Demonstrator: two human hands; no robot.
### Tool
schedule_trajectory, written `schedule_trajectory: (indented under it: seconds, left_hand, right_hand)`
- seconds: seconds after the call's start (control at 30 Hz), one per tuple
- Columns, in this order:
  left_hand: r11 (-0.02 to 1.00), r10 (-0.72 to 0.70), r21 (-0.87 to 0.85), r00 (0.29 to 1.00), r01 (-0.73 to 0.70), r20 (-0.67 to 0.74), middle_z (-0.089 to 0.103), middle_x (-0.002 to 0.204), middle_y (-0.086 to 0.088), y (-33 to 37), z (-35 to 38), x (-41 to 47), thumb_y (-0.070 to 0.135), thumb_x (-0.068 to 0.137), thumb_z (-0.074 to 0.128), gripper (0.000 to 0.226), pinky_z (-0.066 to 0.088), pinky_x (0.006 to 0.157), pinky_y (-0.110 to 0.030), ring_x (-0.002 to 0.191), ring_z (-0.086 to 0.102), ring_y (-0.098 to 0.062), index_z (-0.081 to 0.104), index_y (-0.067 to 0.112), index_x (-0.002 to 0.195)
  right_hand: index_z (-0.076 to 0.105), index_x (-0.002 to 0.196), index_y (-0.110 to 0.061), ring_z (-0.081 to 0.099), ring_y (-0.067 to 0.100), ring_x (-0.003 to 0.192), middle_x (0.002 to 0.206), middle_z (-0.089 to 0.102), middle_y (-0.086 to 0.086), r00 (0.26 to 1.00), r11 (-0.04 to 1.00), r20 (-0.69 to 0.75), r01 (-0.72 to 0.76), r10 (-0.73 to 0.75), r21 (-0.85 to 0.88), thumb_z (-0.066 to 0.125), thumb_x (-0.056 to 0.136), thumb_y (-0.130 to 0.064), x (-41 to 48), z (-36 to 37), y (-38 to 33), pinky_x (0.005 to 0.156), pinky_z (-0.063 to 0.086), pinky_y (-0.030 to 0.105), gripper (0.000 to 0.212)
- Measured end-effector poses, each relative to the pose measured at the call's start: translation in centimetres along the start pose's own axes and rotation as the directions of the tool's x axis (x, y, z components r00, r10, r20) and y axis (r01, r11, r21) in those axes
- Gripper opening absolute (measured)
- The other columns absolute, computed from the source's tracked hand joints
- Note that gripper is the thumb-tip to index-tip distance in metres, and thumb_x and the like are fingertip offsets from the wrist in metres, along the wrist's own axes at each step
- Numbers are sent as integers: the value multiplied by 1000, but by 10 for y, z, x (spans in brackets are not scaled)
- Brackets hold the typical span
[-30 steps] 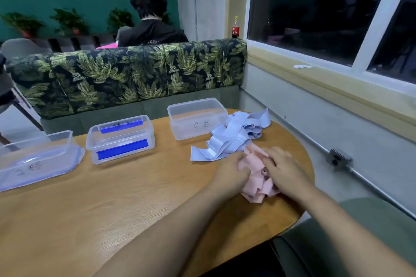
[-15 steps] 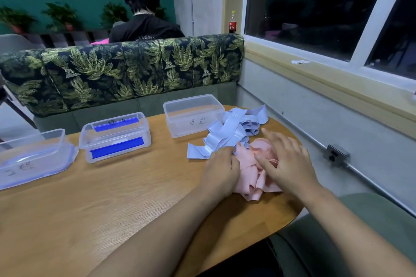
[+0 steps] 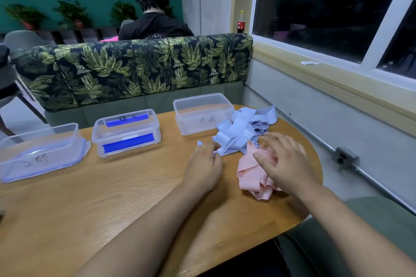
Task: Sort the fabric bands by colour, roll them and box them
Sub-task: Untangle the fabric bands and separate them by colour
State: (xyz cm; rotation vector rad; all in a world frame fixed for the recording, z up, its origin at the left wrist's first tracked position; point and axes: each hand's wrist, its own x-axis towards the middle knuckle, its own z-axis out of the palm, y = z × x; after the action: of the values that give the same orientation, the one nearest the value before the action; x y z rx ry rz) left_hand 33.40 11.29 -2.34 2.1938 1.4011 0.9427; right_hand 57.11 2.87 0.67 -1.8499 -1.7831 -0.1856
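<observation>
From the head camera, the only view: both heaps sit at the right end of the table [image 3: 112, 198]. The blue bands [image 3: 243, 132] lie farther off, just beside the open box B [image 3: 202, 99]. The pink bands [image 3: 249, 173] lie nearer the person, and the two heaps touch where they meet.

The left hand [image 3: 203, 164] has its fingers curled at the near left tip of the blue heap. A blue tab shows past the knuckles, so it looks like a pinch on a band's end, though the fingertips themselves are hidden. From that pinch the strip runs away and to the right, towards box B.

The right hand [image 3: 286, 162] lies spread and flat on the pink heap, gripping nothing, as if pinning it down.

I'd judge the next pull should go leftward along the strip, dragging blue clear of pink. The left hand is nearer that end.

Box A [image 3: 126, 132], lidded, and box C [image 3: 38, 150] stand well apart to the left.
</observation>
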Motion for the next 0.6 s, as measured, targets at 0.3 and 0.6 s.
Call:
schedule_trajectory:
  seconds: [0.3,0.6]
  left_hand:
    - [955,-276,-136,959,265,-68,70,88,10,-55,-30,25,33,99,63,15,48,79,-28,90,64,-17,65,27,86]
    - [901,-363,-342,894,266,-263,45,69,3,-95,-129,-32,36,92,46,26,34,61,-39,63,36,-11,42,15,77]
  right_hand:
    - [76,97,-27,61,20,109,108,69,-10,950,972,-208,219,-233,-89,56,94,-36,17,29,-39,116,29,47,22]
    - [73,102,-25,61,19,105,107,67,-9,935,937,-105,345,-339,55,58,86,-25,29,81,-110,115,36,47,22]
